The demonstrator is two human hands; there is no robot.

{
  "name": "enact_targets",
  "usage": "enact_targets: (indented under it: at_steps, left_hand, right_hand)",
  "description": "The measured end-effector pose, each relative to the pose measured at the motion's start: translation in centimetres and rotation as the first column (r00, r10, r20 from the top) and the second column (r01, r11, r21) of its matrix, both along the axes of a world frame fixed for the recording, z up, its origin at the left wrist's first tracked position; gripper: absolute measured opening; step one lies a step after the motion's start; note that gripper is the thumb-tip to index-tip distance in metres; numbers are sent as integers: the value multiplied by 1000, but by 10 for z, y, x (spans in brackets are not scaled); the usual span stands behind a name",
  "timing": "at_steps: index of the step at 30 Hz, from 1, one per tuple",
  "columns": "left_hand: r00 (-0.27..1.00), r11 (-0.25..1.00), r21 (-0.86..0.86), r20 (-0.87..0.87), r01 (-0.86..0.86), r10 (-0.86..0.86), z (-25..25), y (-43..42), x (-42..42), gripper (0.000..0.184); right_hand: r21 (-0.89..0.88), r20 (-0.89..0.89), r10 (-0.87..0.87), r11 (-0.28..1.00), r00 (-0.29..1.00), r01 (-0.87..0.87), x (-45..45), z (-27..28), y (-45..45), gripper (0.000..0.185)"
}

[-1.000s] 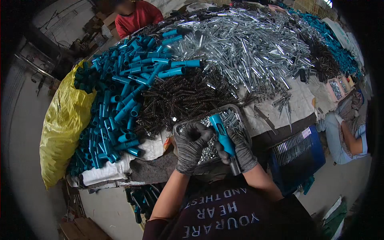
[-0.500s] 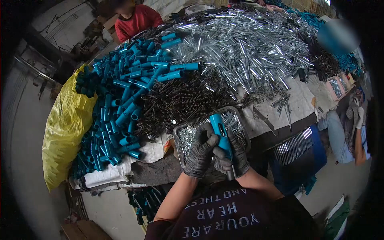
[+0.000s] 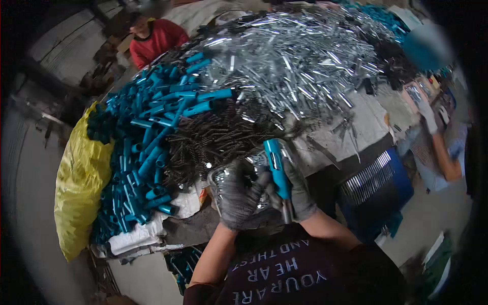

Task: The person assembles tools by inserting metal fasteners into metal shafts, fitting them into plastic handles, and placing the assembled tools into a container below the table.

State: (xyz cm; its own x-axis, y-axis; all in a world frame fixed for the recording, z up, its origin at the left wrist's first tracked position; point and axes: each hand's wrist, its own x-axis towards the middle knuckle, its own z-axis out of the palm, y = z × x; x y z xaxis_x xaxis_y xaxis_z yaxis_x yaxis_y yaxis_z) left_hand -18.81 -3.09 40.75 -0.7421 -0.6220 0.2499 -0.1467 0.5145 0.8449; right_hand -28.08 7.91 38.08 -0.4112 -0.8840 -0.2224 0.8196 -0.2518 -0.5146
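My right hand (image 3: 301, 194), in a grey knit glove, is closed round a teal slotted tube (image 3: 276, 165). The tube stands tilted, and a metal rod sticks out of its lower end. Just to the left is my gloved left hand (image 3: 238, 195), over the tray, its fingers apart and its thumb towards the tube. Motion blurs this hand somewhat, and nothing shows in it. Beneath both hands sits a tray (image 3: 212, 178) of small shiny metal parts, partly hidden by them.
Teal tubes (image 3: 147, 147) lie heaped at left beside a yellow sack (image 3: 84, 188). Dark springs (image 3: 203, 142) and shiny metal rods (image 3: 295, 66) are piled beyond the tray. A blue container (image 3: 373, 190) of rods stands at right. Co-workers are at the far left (image 3: 155, 40) and right (image 3: 442, 147).
My left hand has moved off the tube to the left and its fingers have spread. My right hand still holds the tube. The whole view has shifted slightly.
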Motion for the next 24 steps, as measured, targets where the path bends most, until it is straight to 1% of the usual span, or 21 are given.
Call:
enact_targets:
  at_steps: [1, 2, 3, 4, 5, 7, 8, 10, 11, 13, 14, 15, 16, 17, 18, 19, 20, 21, 22, 23, 24]
  left_hand:
    - [977, 979, -187, 183, -80, 114, -4, 7, 1, 23]
    - [951, 994, -109, 307, 10, 25, -4, 12, 2, 25]
    - [950, 989, -65, 292, 133, -109, -4, 17, 1, 25]
    - [928, 948, 259, 270, 187, -257, 1, 33, 2, 28]
    - [945, 933, 184, 57, 308, -323, -5, 44, -6, 32]
    - [908, 912, 109, 103, 395, -406, -12, 52, -7, 29]
    - [915, 809, 569, 233, 147, -330, -4, 56, -13, 34]
    - [841, 844, 398, 253, 359, -477, -25, 45, -18, 33]
    - [886, 508, 835, 55, 213, -461, -29, 42, -19, 41]
    - [936, 468, 872, 36, 142, -351, -19, 59, -30, 48]
    - [883, 375, 882, -87, 283, -462, -48, 47, -30, 55]
    - [863, 800, 416, 66, 432, -500, -53, 45, -32, 55]
    - [875, 848, -229, 209, 478, -436, -54, 44, -33, 57]
    - [850, 704, 660, 186, 263, -492, -51, 35, -31, 53]
    - [836, 744, 592, 204, 309, -510, -30, 36, -37, 50]
    - [820, 776, 522, 226, 354, -526, -15, 38, -39, 48]
    - [831, 749, 593, 227, 295, -507, -5, 38, -39, 48]
    - [837, 744, 604, 221, 285, -500, -7, 31, -36, 49]
    - [843, 738, 616, 215, 276, -494, -12, 23, -29, 51]
    - [843, 917, 202, 365, 343, -396, -18, 18, -21, 51]
    - [865, 932, 216, 355, 293, -354, -30, 10, -13, 50]
  right_hand:
    - [-95, -24, -25, 995, 999, 23, -10, -25, -2, 52]
    - [-39, -73, -169, 985, 983, 167, -13, -19, -5, 47]
    - [-115, -287, -405, 914, 868, 389, -12, -11, -10, 44]
    - [-120, -227, -260, 964, 939, 238, -16, -6, 0, 42]
    - [-13, -553, -303, 934, 776, 356, -25, -25, -5, 40]
    - [-85, -402, -308, 950, 863, 300, -29, 8, 4, 38]
    - [-86, -343, -313, 949, 885, 303, -32, 14, 6, 37]
    - [-114, -160, -282, 957, 946, 266, -40, 12, 9, 35]
    - [-126, -90, -269, 958, 959, 257, -44, 7, 9, 35]
    - [-85, -62, -256, 964, 965, 251, -51, 11, 15, 36]
    - [-72, -64, -247, 968, 967, 242, -55, 11, 18, 37]
    - [-111, -55, -247, 964, 967, 240, -59, 9, 19, 38]
    - [-108, -61, -277, 957, 959, 269, -64, 11, 21, 38]
    - [-107, -67, -305, 949, 950, 297, -70, 14, 24, 38]
    - [-139, -79, -325, 940, 942, 313, -84, -1, 23, 39]
    - [-187, 111, -305, 928, 946, 322, -100, -8, 22, 39]
    - [-84, 51, -428, 898, 902, 431, -115, -11, 30, 39]
    - [-53, -17, -434, 900, 901, 433, -144, -28, 35, 38]
    - [35, -121, -580, 808, 805, 588, -168, -35, 35, 38]
    - [119, -181, -573, 794, 799, 596, -200, -52, 43, 36]
    - [116, -270, -612, 746, 744, 656, -230, -64, 49, 35]
